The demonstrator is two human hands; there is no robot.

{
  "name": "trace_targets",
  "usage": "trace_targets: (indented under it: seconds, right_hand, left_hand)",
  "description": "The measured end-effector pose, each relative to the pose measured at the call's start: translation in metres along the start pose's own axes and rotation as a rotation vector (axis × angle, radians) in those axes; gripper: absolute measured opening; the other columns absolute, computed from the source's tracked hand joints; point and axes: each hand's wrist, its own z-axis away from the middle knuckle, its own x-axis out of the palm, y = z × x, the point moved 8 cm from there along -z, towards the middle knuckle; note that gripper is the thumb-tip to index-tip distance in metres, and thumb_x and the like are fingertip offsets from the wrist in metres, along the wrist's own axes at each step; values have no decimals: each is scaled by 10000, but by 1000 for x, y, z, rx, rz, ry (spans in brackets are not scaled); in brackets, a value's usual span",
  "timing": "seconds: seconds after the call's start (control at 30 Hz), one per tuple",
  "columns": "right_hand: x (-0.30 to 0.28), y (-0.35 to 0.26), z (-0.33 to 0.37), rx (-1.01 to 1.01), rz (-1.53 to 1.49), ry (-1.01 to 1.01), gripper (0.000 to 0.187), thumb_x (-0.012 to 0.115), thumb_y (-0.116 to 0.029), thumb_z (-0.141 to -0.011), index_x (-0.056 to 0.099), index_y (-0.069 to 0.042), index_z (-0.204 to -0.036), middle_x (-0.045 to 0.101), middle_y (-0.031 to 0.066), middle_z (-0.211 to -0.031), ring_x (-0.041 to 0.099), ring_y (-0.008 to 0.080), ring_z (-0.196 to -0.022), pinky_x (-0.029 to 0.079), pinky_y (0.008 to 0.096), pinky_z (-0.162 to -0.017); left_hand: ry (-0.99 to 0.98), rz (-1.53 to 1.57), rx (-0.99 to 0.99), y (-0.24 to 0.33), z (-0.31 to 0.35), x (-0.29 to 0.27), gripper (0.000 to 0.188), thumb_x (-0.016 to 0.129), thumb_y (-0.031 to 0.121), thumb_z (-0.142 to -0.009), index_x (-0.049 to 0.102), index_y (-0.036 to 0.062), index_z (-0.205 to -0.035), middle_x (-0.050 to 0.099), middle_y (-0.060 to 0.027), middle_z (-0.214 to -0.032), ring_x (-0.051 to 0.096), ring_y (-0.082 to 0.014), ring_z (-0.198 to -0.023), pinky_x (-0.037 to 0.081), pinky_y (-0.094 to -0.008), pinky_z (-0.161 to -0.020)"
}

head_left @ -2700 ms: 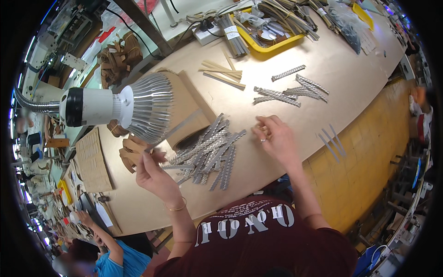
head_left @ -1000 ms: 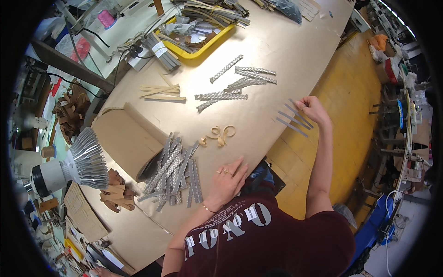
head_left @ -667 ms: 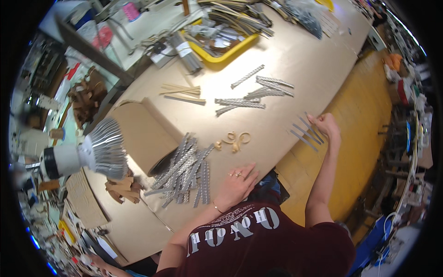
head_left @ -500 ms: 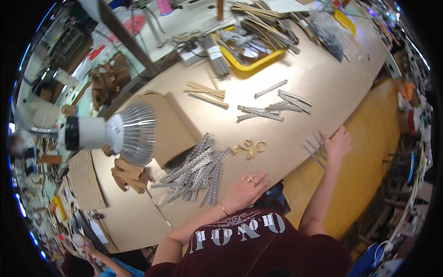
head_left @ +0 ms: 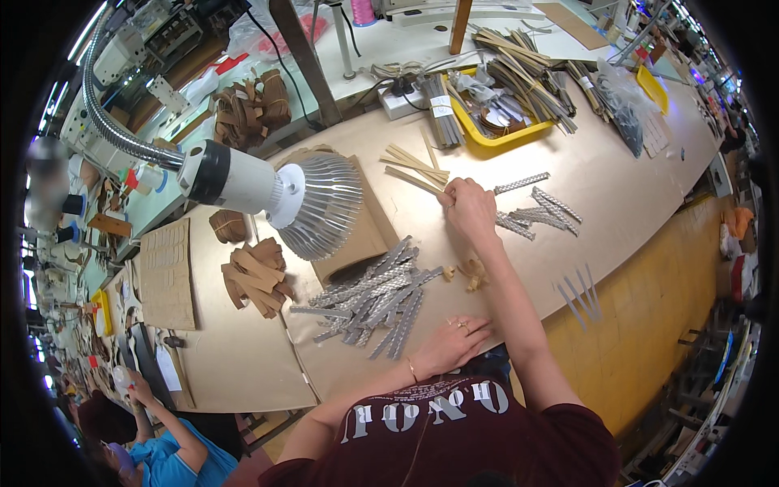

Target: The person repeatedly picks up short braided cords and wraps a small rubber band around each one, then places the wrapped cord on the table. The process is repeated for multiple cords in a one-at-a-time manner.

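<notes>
My left hand lies flat, fingers stretched, on the brown-covered table near its front edge, holding nothing. My right hand reaches across the table, its fingertips pinched at the right end of a narrow tan strip in a small fan of strips. Just right of that hand lie silver-grey braided strips, partly hidden by it. A larger heap of braided strips is left of my forearm. Curled tan rings sit beside the forearm, partly covered. Several thin grey strips jut over the table's right edge.
A lamp with a ribbed metal head hangs over a cardboard piece. Behind stands a yellow tray of strips. Brown strips and a hammer lie left. A person in blue is at lower left.
My right hand has left the grey strips at the table's edge and moved up and left to the tan strips. My left hand stays flat. The view has shifted.
</notes>
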Motion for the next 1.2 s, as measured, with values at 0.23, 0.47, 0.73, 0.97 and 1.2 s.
trace_targets:
  seconds: [0.23, 0.47, 0.73, 0.97, 1.2]
  right_hand:
    - [-3, 7, 16, 39, -95, -113, 180, 636, -225, -919, 722, -66, -918, 698, 105, -907, 656, 327, -843, 428, 457, -821]
    - [-56, -11, 38, -170, -78, 24, 186, 622, -206, -937, 728, -53, -930, 694, 118, -893, 651, 301, -824, 435, 446, -835]
    - [-79, -26, 114, -251, -822, -511, 158, 628, -155, -940, 668, -14, -882, 666, 101, -855, 628, 260, -823, 483, 379, -797]
    - [-90, -37, 131, -196, -675, -271, 183, 688, -203, -909, 670, -31, -971, 667, 106, -903, 597, 270, -967, 431, 396, -906]
    - [-127, -59, 139, -107, -820, -76, 104, 682, -55, -888, 667, 21, -957, 643, 84, -894, 588, 175, -808, 467, 298, -770]
  left_hand:
    - [12, 21, 9, -3, 3, 5, 304, 601, 124, -904, 621, 46, -1198, 571, -117, -1302, 552, -307, -1157, 450, -415, -983]
    - [168, 242, -65, 5, -8, -36, 275, 637, 129, -911, 655, 45, -1173, 645, -116, -1206, 616, -295, -1055, 486, -398, -938]
    - [847, 702, -479, -31, 0, -175, 277, 673, 100, -936, 664, -21, -1185, 709, -91, -1078, 652, -135, -929, 533, -291, -844]
    - [971, 736, -444, -21, 1, -194, 223, 729, 47, -889, 705, -42, -1091, 728, -107, -1049, 677, -142, -944, 552, -283, -807]
    - [992, -135, -16, 36, -1, -211, 323, 803, -54, -691, 743, 52, -991, 729, -101, -999, 698, -211, -809, 549, -297, -709]
